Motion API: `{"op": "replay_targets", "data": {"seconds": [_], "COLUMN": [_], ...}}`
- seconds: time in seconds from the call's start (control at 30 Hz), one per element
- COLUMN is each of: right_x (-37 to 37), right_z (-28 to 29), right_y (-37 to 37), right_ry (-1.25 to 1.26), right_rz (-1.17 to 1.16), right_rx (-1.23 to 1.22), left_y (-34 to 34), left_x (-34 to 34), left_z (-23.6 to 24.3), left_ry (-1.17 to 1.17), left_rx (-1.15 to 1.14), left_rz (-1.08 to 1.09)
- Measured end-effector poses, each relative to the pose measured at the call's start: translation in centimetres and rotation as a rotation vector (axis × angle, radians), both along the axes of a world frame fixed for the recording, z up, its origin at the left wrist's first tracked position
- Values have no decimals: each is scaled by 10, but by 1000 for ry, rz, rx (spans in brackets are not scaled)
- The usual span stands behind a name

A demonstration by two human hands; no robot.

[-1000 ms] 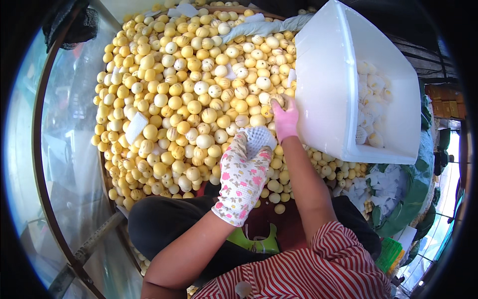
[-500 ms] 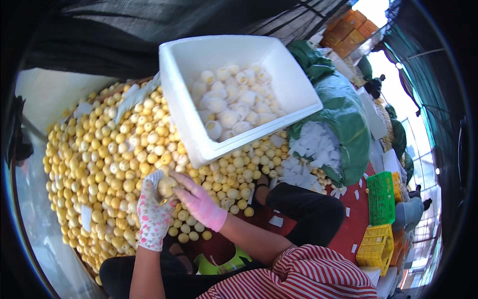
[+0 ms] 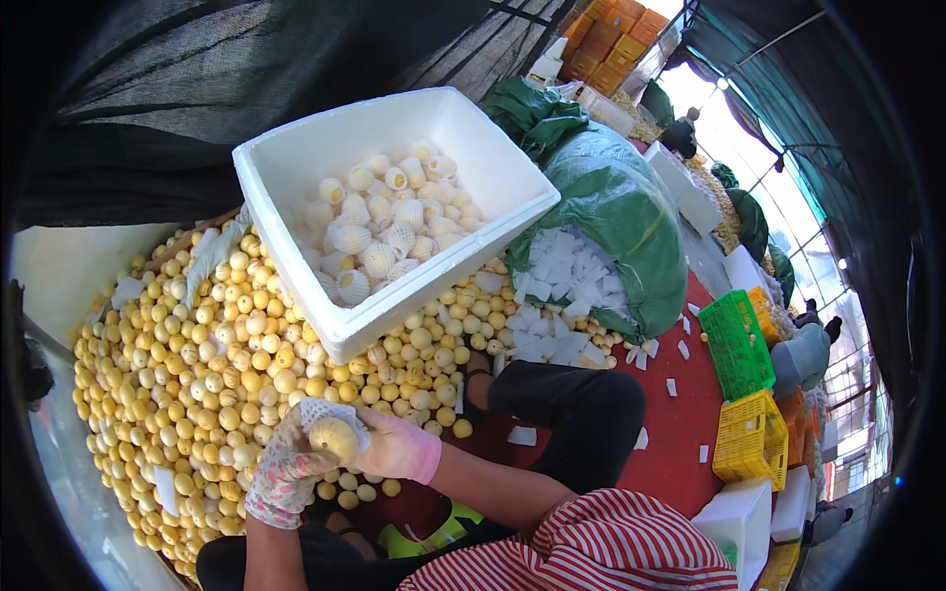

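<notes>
Yellow fruit (image 3: 333, 440), round and faintly striped, sits between your two hands, low over the near edge of the pile. A white foam net (image 3: 323, 410) shows behind its top and right side; how far the fruit is inside it, you cannot tell from here. Your left hand (image 3: 283, 471), in a flowered glove, is closed on the fruit's left and lower side, thumb across its front. Your right hand (image 3: 399, 448), in a pink glove, grips the net at the fruit's right, its fingertips mostly hidden. Holding from both sides probably keeps fruit and net from slipping apart. So the fruit lies inside the grip, its face exposed between your hands.

Beneath and to the left spreads the fruit pile (image 3: 202, 394). Just beyond your hands, a white foam box (image 3: 443, 284) rests on it, tilted with its mouth toward you, likely for easy reach; netted fruits (image 3: 399, 236) lie inside. Farther right, a green bag (image 3: 645, 231) spills loose white nets (image 3: 576, 271), presumably kept close to your right hand.
</notes>
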State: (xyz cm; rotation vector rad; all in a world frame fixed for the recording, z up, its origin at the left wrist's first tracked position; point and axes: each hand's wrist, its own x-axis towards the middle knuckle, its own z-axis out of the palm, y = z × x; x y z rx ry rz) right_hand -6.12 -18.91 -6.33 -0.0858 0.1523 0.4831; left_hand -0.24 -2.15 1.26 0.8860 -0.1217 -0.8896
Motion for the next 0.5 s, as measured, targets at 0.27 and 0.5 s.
{"op": "replay_targets", "data": {"seconds": [0.27, 0.5], "right_x": [5, 47], "right_z": [31, 49], "right_y": [26, -7], "right_ry": [-521, -38], "right_rz": [-515, -172], "right_rx": [-1805, -523], "left_y": [-3, -20], "left_x": [-1, 5], "left_z": [-29, -14], "left_ry": [-1016, -1496], "left_rx": [1201, 842], "left_rz": [337, 484]}}
